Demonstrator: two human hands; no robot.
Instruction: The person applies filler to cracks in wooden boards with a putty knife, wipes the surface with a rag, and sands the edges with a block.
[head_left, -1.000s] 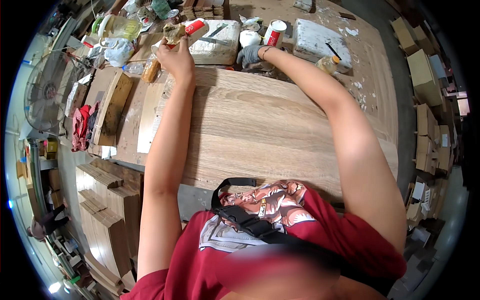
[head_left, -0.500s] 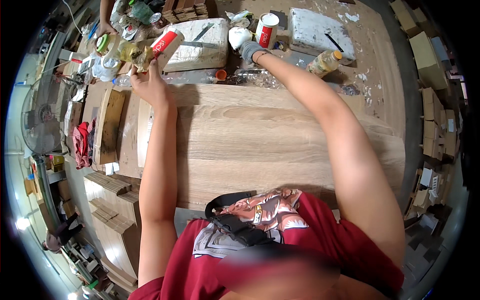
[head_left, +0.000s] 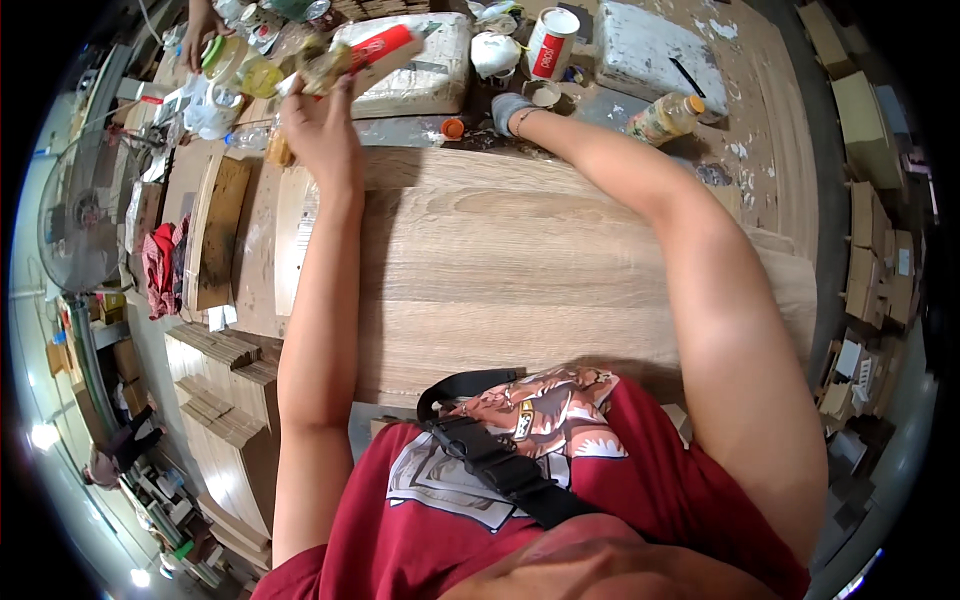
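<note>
My bare left hand [head_left: 325,130] is raised at the far left of the board, its thumb and fingers closed around a red-and-white cup [head_left: 380,52] tipped on its side. Against the cup is a crumpled yellowish-brown lump [head_left: 325,68]; how the two are joined I cannot make out. My right hand [head_left: 508,112], in a grey glove, reaches past the board's far edge, beside a small stained pot [head_left: 541,94]. Its fingers are hidden. Just beyond stand another red-and-white cup [head_left: 552,45] and a rounded white container [head_left: 495,55]. A wood-grain board [head_left: 520,270] lies before me.
Two paint-spattered white blocks [head_left: 430,70] [head_left: 655,55] rest at the back. A yellowish bottle [head_left: 668,118] leans at right, and an orange cap [head_left: 452,128] lies mid-table. Another person's hand [head_left: 200,40] is near a green-lidded jar [head_left: 228,60]. A fan [head_left: 80,210] stands left.
My left hand has moved slightly right, tipping the cup flatter and away from the jar. My right hand has drawn back from the white container, exposing the small pot.
</note>
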